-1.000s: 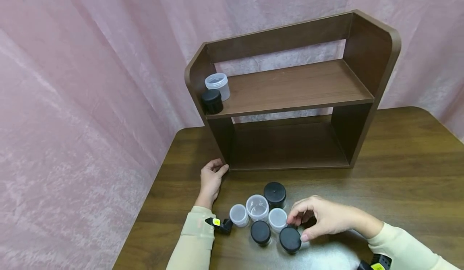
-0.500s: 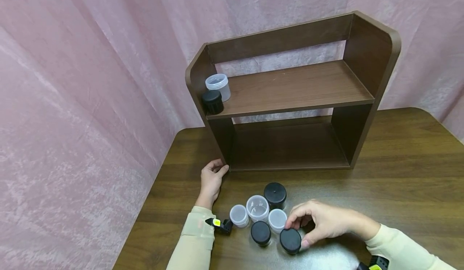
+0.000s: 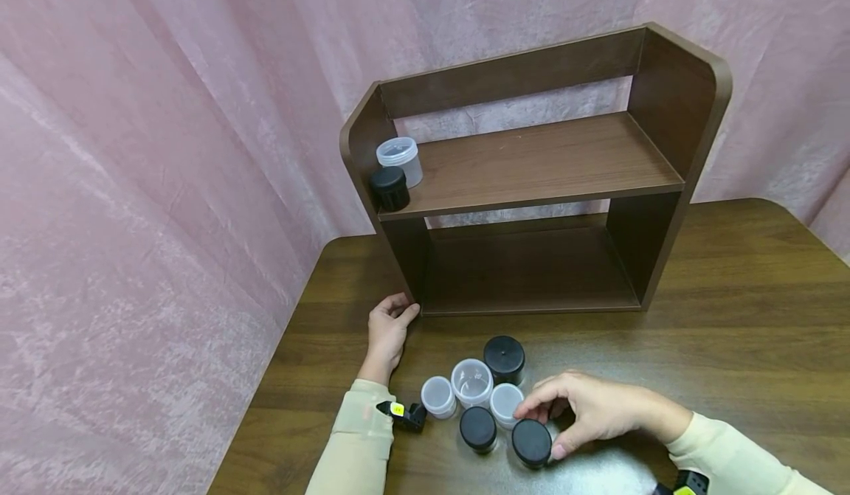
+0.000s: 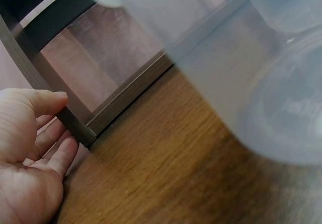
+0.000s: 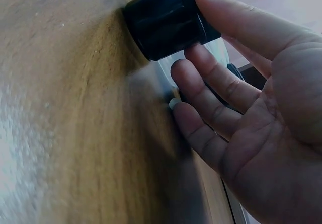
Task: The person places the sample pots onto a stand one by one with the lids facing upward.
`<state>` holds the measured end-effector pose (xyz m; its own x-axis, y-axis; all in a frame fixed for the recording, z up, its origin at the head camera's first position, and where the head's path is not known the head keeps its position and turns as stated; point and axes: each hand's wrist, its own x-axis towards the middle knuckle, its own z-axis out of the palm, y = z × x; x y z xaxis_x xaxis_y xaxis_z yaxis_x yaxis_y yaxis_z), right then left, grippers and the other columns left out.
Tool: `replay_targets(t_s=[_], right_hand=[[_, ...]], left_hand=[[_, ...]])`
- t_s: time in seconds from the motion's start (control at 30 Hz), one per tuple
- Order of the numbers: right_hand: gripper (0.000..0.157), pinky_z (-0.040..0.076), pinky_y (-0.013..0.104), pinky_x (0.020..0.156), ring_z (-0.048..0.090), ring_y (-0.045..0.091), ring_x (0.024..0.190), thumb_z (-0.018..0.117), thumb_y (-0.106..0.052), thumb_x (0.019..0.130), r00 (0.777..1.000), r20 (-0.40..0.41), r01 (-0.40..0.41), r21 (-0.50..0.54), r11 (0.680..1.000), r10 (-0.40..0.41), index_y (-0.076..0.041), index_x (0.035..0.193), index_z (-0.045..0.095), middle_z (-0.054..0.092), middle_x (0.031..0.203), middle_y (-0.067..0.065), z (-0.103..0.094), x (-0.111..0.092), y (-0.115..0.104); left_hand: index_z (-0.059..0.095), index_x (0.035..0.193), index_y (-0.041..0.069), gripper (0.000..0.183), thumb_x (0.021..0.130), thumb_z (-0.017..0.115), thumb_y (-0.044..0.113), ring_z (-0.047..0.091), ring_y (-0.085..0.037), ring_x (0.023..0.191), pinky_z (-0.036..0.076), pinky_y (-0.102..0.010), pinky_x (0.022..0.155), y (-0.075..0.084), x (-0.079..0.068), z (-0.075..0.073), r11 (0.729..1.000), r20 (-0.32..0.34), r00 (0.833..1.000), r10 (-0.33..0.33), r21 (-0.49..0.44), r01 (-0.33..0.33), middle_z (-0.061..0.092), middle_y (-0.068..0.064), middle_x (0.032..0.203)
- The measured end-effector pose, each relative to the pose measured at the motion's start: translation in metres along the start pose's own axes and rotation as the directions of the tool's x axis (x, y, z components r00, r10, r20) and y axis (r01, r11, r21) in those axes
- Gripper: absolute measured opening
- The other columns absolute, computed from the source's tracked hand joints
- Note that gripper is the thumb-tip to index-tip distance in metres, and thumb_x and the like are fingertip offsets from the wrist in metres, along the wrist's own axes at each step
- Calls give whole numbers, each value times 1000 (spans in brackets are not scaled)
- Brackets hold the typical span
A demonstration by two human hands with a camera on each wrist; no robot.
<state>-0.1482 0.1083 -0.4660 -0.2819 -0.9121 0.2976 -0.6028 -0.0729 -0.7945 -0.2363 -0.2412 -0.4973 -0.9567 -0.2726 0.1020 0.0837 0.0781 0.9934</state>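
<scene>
My left hand (image 3: 387, 336) grips the lower front corner of the brown two-tier shelf (image 3: 531, 309); in the left wrist view the thumb lies on one face of the side panel (image 4: 75, 126), the fingers on the other. My right hand (image 3: 587, 410) pinches a small black-lidded jar (image 3: 531, 442), thumb at the lid's right edge and fingers behind it. In the right wrist view this black jar (image 5: 166, 20) sits between thumb and fingertips, the lower fingers loosely bent. Right beside those fingertips stands a small white-lidded jar (image 3: 506, 403).
Clustered with them are another black-lidded jar (image 3: 477, 428), a larger black one (image 3: 504, 356), a wide translucent jar (image 3: 472, 381) and a small translucent jar (image 3: 438, 395). On the upper shelf's left end stand a translucent jar (image 3: 400, 159) and a black jar (image 3: 389, 188).
My right hand has come down and left, its fingers closing around the small black-lidded jar. The white-lidded jar beside it has shifted slightly left. My left hand stays at the shelf corner.
</scene>
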Motion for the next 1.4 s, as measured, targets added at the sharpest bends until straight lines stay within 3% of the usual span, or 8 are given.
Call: replay_targets(t_s=[0.4,0.63,1.0,1.4], right_hand=[[49,51,29,77,58,7,93,80,-20,77,1000,12,-17,5,1000,17,-16,122,61,63,106,-7,0,0,-2],[49,50,29,78,59,7,94,81,-19,75,999,25,-41,0,999,41,-17,120,60,63,108,-8,-2,-2,-3],[48,50,30,78,60,7,91,80,-14,74,998,30,-65,44,997,64,-17,117,59,65,102,-7,-6,-4,-5],[49,50,29,78,60,7,90,81,-16,74,996,5,-86,-4,996,86,-19,117,59,64,102,-9,-9,-5,-4]], left_hand=[[64,102,-3,23,82,74,0,60,-17,91,49,-21,74,0,0,2,1000,-12,1000,5,-5,-6,61,-7,97],[62,103,-8,23,83,71,-4,59,-18,92,49,-21,75,29,-14,3,1000,23,1000,0,1,0,61,-10,98],[63,103,-7,23,83,72,-2,59,-17,89,49,-21,74,28,-15,2,1000,22,1000,9,13,-9,61,-10,97],[62,103,-7,22,83,71,-2,58,-21,93,49,-21,74,29,-15,2,1000,31,1000,3,20,-4,61,-11,99]])
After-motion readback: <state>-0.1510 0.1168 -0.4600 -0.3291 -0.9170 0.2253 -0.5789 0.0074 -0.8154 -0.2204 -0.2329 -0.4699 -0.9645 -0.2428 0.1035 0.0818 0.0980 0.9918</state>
